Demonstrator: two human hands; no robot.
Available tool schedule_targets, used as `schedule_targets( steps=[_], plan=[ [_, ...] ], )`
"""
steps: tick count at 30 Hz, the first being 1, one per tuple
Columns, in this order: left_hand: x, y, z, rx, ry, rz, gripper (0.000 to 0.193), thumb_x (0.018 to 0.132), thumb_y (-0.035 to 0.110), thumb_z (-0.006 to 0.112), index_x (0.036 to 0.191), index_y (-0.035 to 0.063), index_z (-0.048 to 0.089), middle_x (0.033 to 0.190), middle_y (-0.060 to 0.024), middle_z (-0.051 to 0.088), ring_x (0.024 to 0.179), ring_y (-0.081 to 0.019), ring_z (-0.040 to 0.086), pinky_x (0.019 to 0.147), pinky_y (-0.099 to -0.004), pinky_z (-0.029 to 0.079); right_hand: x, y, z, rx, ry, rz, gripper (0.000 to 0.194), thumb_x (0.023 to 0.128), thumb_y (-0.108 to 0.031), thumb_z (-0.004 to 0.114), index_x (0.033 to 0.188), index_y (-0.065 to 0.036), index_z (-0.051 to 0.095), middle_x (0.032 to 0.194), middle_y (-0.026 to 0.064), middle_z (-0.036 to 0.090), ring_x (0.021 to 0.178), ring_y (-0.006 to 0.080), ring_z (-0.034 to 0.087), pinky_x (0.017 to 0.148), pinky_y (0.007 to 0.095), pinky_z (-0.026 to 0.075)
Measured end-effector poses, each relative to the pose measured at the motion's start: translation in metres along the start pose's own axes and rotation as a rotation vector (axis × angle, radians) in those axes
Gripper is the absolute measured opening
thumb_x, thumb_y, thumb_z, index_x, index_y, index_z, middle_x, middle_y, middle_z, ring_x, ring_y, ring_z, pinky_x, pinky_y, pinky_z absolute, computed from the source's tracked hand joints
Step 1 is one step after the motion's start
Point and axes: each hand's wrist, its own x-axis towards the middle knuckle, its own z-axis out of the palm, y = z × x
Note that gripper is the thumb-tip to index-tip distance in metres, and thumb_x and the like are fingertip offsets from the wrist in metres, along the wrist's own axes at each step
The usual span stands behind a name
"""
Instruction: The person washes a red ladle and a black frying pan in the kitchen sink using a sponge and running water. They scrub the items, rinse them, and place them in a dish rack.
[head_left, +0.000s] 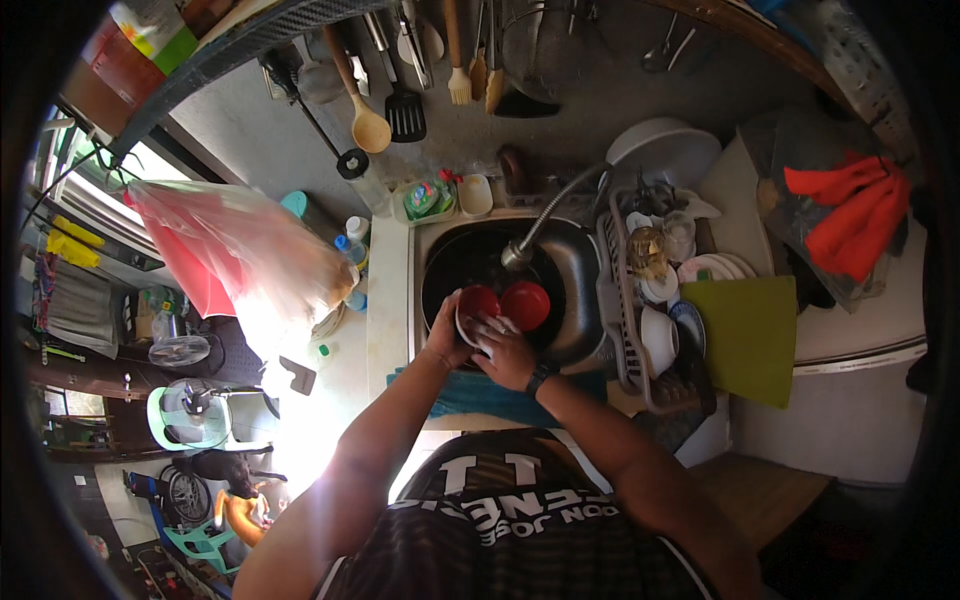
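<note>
Over the sink, my left hand grips a small bowl with a red inside by its left side. The fingers of my right hand lie at that bowl's lower edge, with something whitish, foam or a cloth, at the fingertips. A second red bowl is just right of the first, in or over a large dark round pan in the basin. The metal faucet spout hangs above the bowls. What my right fingertips touch is partly hidden.
Right of the sink is a dish rack with bowls, plates and glasses, and a green cutting board leaning there. Behind the sink are a dish soap bottle and a white container. A teal towel lies along the front edge.
</note>
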Motion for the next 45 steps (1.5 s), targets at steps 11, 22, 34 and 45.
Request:
schedule_targets(
  steps=[11,22,34,45],
  plan=[
    [0.014,-0.02,-0.008,-0.078,-0.012,-0.043,0.061,0.102,0.068,0.052,0.136,0.0181,0.065,0.132,-0.009,0.072,0.124,-0.03,0.065,0.112,-0.0485,0.048,0.045,-0.016,0.02,0.234,0.197,0.449,0.038,0.098,-0.013,0.065,0.132,0.003,0.061,0.126,0.0309,0.066,0.118,0.0461,0.064,0.097,0.0521,0.052],
    [0.005,-0.024,-0.015,0.867,0.196,0.502,0.066,0.096,0.03,0.074,0.151,0.0057,0.047,0.136,-0.0121,0.064,0.124,-0.024,0.061,0.11,-0.0391,0.047,0.058,0.019,0.026,0.992,0.398,0.554,0.042,0.107,-0.037,0.058,0.123,0.0,0.063,0.112,0.0199,0.065,0.11,0.0361,0.064,0.095,0.0442,0.05],
    [-0.004,0.026,0.013,0.026,-0.12,-0.194,0.072,0.098,0.071,0.053,0.147,0.0187,0.06,0.144,-0.0125,0.065,0.133,-0.035,0.06,0.116,-0.0543,0.043,0.026,-0.006,0.018,0.037,0.122,0.072,0.061,0.087,-0.002,0.063,0.147,0.0,0.052,0.152,0.0237,0.052,0.138,0.0434,0.052,0.118,0.0511,0.041],
    [-0.003,0.032,0.006,0.088,-0.192,-0.304,0.066,0.102,0.063,0.05,0.142,0.012,0.063,0.14,-0.0151,0.067,0.129,-0.035,0.063,0.114,-0.0508,0.047,0.016,0.01,0.012,-0.403,0.058,-0.143,0.045,0.093,-0.016,0.063,0.138,-0.007,0.063,0.133,0.0141,0.061,0.133,0.0335,0.055,0.11,0.052,0.046]
  ],
)
